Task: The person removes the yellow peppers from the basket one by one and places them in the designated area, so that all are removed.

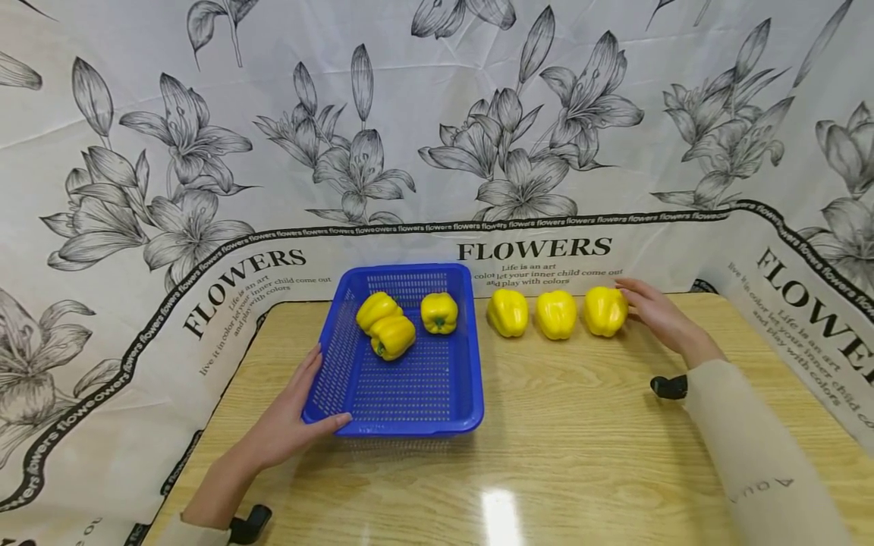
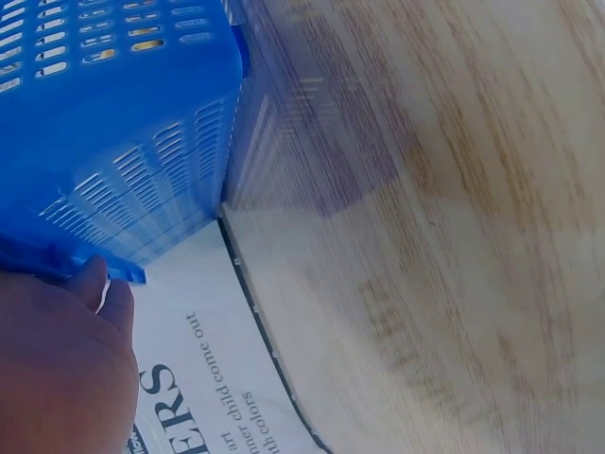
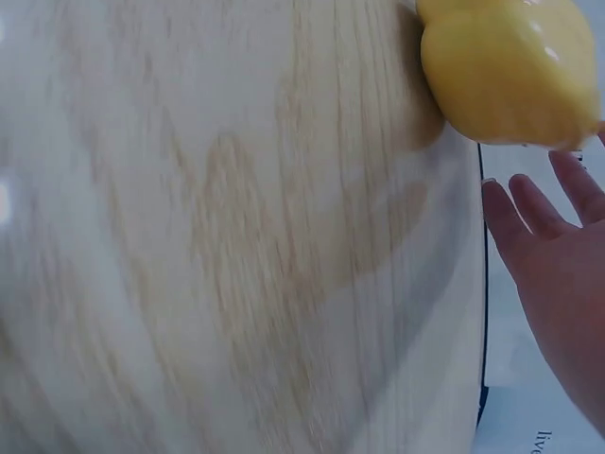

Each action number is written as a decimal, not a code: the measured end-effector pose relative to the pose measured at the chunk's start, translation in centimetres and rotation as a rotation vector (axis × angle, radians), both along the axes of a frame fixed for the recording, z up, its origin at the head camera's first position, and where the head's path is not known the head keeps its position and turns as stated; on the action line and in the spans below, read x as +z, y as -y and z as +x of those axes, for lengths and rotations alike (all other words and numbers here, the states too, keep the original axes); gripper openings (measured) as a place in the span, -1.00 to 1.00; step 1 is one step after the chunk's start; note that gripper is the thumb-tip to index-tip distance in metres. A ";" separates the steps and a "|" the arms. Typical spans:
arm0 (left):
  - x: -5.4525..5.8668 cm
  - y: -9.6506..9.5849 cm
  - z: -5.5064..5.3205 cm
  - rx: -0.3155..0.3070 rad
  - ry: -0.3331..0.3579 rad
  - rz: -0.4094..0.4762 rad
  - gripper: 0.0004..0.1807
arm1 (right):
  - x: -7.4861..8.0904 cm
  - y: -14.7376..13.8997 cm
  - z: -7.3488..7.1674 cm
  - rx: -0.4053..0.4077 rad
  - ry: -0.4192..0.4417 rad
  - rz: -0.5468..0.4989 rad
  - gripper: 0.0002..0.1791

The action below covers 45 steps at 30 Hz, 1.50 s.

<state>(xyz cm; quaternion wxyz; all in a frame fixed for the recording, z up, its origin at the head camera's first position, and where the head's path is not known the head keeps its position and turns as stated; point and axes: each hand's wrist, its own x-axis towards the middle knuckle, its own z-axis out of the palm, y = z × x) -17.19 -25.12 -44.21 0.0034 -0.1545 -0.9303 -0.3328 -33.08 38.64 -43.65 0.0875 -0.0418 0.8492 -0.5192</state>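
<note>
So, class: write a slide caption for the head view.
Left hand grips a blue basket holding three yellow peppers; right hand beside a row of three more on the table.

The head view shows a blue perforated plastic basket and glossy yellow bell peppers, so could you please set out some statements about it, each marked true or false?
1. The blue perforated plastic basket contains three glossy yellow bell peppers. True.
2. The person's left hand holds the basket's rim. True.
3. The person's right hand is inside the basket. False: that hand is beside the rightmost pepper.
4. Five peppers sit on the light wooden table. False: three do, in a row.
5. The white cloth backdrop is unprinted. False: it bears flower drawings and lettering.
</note>
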 end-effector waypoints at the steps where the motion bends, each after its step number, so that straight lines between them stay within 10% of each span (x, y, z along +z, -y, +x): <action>1: 0.0 0.0 0.0 0.000 0.002 0.004 0.22 | 0.2 -0.1 0.2 0.000 -0.008 0.016 -0.28; 17: -0.1 0.0 0.0 0.001 0.016 0.028 0.21 | 3.7 0.7 3.7 0.036 -0.116 0.242 -0.16; 45: -0.1 0.0 0.0 -0.005 0.001 0.031 0.22 | 9.6 14.6 5.8 0.369 -0.416 0.290 -0.35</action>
